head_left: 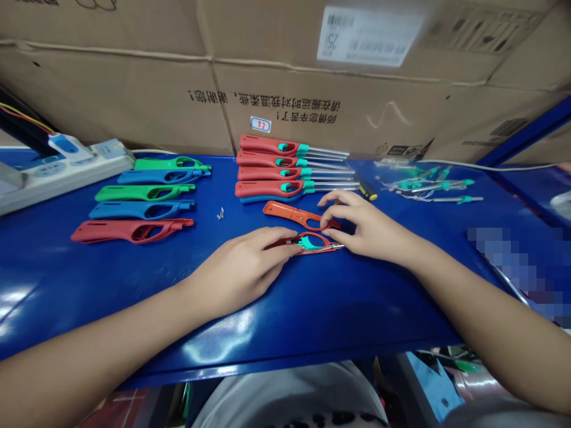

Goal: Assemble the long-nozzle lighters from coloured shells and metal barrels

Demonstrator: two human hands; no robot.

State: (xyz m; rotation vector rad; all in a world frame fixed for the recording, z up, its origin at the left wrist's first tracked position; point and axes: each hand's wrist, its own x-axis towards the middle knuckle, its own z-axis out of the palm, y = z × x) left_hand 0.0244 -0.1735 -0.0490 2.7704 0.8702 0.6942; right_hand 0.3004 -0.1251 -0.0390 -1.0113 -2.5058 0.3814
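Note:
My left hand (250,264) has its fingers closed on the left part of an orange-red lighter half (328,249) that lies on the blue table. A teal trigger piece (307,242) and a thin metal part show inside this half. Just beyond it lies a second, orange shell half (285,212), with its inner side up. My right hand (357,223) is over the right ends of both halves, fingers curved. Its upper fingers are at the orange shell and its thumb is by the metal part; whether it grips either is unclear.
Several red lighters (263,173) with metal tubes are stacked behind my hands. Coloured shells (134,230) and a power strip (57,172) lie left. Small metal pieces (220,213) are left of centre. A screwdriver (367,189) and teal-tipped parts (435,185) lie right. Cardboard boxes (276,83) stand behind.

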